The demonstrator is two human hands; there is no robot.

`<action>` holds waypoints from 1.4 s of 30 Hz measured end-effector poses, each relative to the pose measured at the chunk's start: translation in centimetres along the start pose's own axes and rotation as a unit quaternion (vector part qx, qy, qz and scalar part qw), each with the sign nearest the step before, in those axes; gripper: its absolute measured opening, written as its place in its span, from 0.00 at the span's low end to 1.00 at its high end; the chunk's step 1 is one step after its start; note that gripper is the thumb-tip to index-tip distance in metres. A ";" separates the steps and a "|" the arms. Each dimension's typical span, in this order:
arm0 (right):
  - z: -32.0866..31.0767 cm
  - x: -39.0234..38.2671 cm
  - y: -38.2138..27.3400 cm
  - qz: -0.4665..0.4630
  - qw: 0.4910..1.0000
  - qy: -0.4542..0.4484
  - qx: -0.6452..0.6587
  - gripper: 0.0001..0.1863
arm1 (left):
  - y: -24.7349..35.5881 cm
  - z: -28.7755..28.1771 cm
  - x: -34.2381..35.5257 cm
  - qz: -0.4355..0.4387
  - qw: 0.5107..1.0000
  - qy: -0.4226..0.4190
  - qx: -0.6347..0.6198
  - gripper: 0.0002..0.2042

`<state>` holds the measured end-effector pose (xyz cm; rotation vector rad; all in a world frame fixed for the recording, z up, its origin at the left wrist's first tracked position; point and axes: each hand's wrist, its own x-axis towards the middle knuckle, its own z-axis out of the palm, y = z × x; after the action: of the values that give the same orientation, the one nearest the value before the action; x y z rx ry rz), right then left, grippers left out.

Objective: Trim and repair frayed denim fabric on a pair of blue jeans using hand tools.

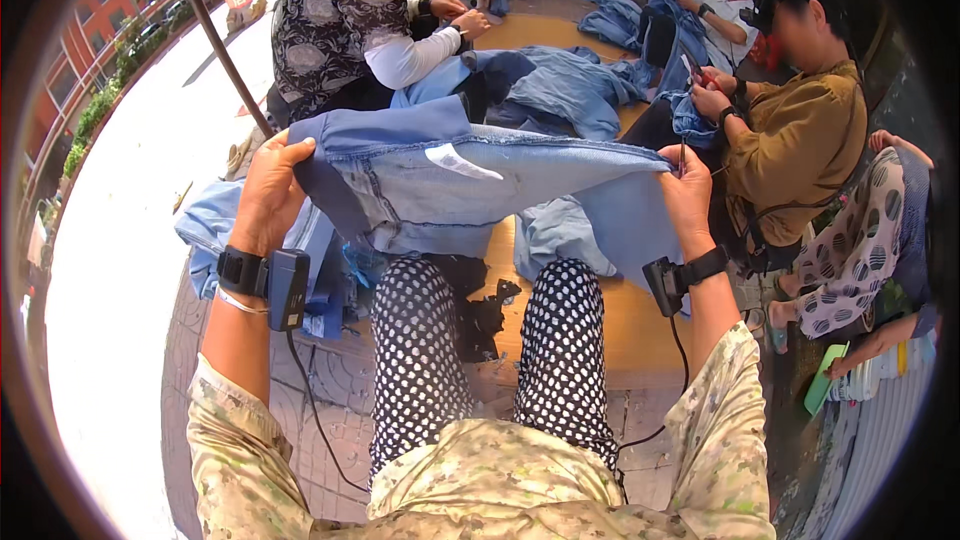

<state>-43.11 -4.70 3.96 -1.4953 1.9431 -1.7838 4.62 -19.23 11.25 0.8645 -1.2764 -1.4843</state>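
Note:
A pair of light blue jeans [440, 180], seemingly turned inside out, is stretched across in front of me above my knees. A white label [463, 162] and frayed seams show on it, with darker blue cloth at its left end. My left hand [272, 190] grips that darker end, thumb on top. At the other end, my right hand [688, 192] is closed on the lighter cloth. A thin dark tool tip [682, 154] pokes up by the right fingers; its kind is too small to make out.
More denim [560, 90] lies heaped on a wooden table [640, 340] ahead, and some [210, 230] at my left. Dark scraps [487, 315] lie between my knees. Co-workers sit close by, one in a brown top [800, 140] at right, another in a patterned shirt [335, 30] ahead left.

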 end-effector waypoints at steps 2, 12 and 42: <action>0.1 -0.1 -0.2 -0.005 1.000 0.005 -0.002 0.04 | 0.3 1.0 -0.3 0.034 0.999 0.002 0.017 0.07; -8.6 -19.6 4.1 0.111 0.988 -0.070 -0.080 0.08 | -10.0 4.2 -19.3 -0.153 0.988 0.025 -0.012 0.18; -3.3 -14.4 6.3 0.363 0.887 -0.279 0.063 0.11 | -17.0 -2.8 -11.3 -0.369 0.884 0.190 -0.213 0.07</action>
<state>-41.48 6.54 -7.46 -0.8940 1.6994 -0.9882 6.81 -9.45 -6.69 1.3314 -0.2844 -1.9445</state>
